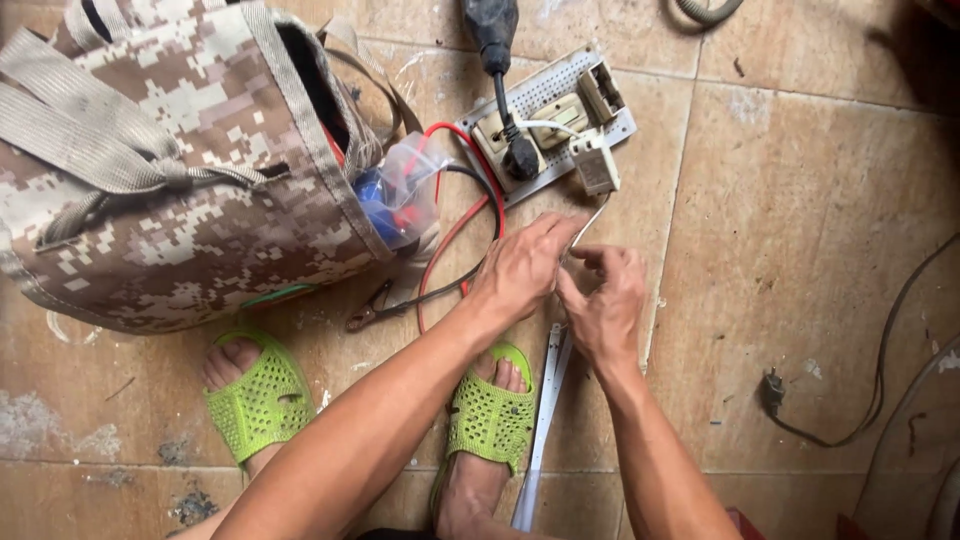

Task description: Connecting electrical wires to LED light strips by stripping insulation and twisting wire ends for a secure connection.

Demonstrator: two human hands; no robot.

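L hand point(522, 268) & R hand point(603, 300) meet near frame centre, fingertips together, both pinching a thin white wire point(592, 222) between them; exact grip hidden by the fingers. The wire runs up toward 1 o'clock from the hands to a small white adapter point(597, 165) on a white perforated board point(540, 95) w/ sockets. A black plug point(521, 157) sits in one socket, its cord going up at 12 o'clock to a black tool body point(489, 30) at the frame top.

Below the hands, at 6 o'clock, a long white strip point(545, 400) lies on the tiled floor point(800, 250), passing under the R wrist. Red wire point(463, 225) & black wire point(440, 290) loop at 9–10 o'clock from the L hand, ending near a metal clip point(368, 312).

Further out at 10 o'clock: camo bag point(180, 180), open, w/ a clear plastic pouch point(405, 190) of blue & red bits poking from its mouth. At 7–8 o'clock, feet in green mesh sandals point(262, 398). At 4 o'clock, well apart, a dark loose plug point(772, 390) w/ cord on the floor.
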